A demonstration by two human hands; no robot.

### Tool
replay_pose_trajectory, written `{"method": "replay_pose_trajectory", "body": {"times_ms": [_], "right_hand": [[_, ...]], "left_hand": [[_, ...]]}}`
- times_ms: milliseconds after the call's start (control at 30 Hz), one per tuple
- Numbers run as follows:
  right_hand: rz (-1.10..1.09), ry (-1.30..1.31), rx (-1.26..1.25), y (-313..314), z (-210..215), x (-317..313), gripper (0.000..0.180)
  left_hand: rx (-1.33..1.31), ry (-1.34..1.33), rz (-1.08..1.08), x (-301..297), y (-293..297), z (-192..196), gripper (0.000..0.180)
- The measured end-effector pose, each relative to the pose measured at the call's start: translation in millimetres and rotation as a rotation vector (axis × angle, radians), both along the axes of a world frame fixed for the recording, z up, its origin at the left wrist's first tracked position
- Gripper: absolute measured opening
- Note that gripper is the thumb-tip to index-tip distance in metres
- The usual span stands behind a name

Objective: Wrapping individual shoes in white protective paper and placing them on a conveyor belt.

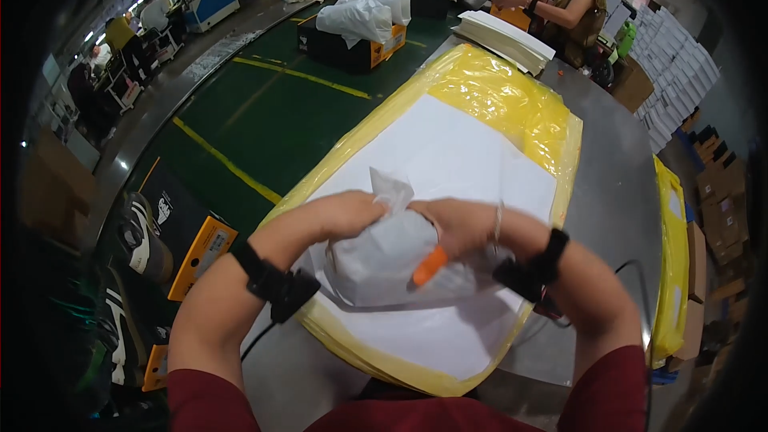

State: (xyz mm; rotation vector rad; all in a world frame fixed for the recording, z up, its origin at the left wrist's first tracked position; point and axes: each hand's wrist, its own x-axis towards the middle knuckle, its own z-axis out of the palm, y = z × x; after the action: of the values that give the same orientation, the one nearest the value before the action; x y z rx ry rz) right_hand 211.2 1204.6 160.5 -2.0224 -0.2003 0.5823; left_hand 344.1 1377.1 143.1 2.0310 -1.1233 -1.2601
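A bundle wrapped in white tissue paper [384, 260] lies on a stack of white sheets [448, 152] set on yellow plastic wrap [496, 92]. An orange patch of the thing inside shows through the paper at the bundle's right side. My left hand [344, 214] presses on the bundle's upper left, where the paper is gathered into a twist. Against the upper right lies my right hand [456, 224], closed over the paper. Both wrists carry black bands with cables.
The stack rests on a grey metal table [616, 192]. To the left a green conveyor belt [264, 104] carries open black-and-orange boxes [352, 44] with white-wrapped contents; shoes in boxes [160, 232] sit near my left arm. A person [572, 4] works at the far end. White boxes are stacked at right.
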Motion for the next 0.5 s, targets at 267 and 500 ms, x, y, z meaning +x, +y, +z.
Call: {"method": "replay_pose_trajectory", "body": {"times_ms": [267, 500], "right_hand": [[-0.118, -0.75, -1.011, -8.2, 20.6, 31.0, 0.035], [-0.921, -0.006, 0.8, 40.5, -89.3, -127.4, 0.065]], "left_hand": [[-0.471, -0.794, -0.276, -7.4, 15.0, -11.3, 0.096], [-0.073, -0.233, -0.259, 4.8, 7.4, 30.4, 0.111]]}}
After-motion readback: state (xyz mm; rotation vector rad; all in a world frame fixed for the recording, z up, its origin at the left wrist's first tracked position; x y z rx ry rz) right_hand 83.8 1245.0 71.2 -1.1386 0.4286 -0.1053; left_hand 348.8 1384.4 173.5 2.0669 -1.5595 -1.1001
